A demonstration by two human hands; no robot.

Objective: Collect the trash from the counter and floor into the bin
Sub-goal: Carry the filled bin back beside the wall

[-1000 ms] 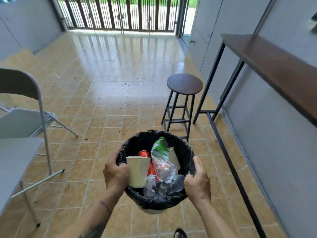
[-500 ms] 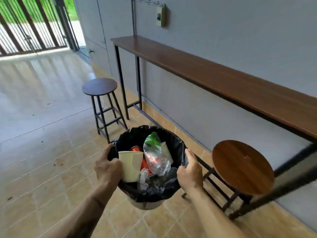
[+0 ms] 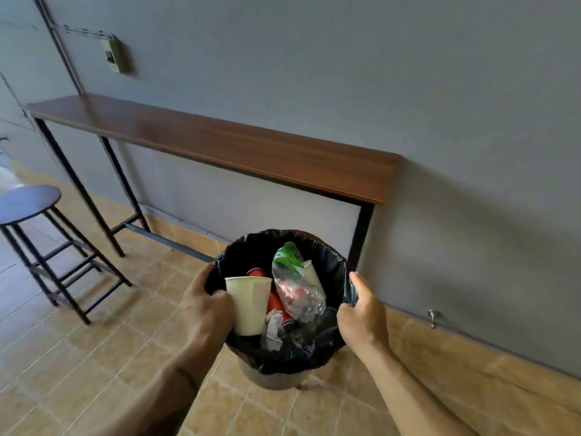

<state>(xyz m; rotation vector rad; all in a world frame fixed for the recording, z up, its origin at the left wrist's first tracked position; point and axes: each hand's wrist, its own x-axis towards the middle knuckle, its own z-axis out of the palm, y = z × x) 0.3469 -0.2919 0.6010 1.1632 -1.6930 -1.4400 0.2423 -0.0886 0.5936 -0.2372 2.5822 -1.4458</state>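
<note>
I hold a round bin (image 3: 327, 354) lined with a black bag above the tiled floor. My left hand (image 3: 206, 305) grips its left rim and my right hand (image 3: 364, 316) grips its right rim. Inside stand a white paper cup (image 3: 250, 305), a crushed clear plastic bottle with a green label (image 3: 294, 283), a red can (image 3: 256, 272), a second paper cup (image 3: 312, 272) and crumpled paper (image 3: 273, 328). The long wooden counter (image 3: 220, 143) runs along the grey wall behind the bin, and its top is bare.
A round-topped stool (image 3: 28, 201) on black legs stands at the left. The counter's black legs and low crossbar (image 3: 163, 240) lie just beyond the bin. A small metal hook (image 3: 434, 317) sticks out low on the wall at the right.
The view has swung right, from the gate and open floor to the wall and counter. Both hands keep the same grip on the bin. The second stool is out of view.
</note>
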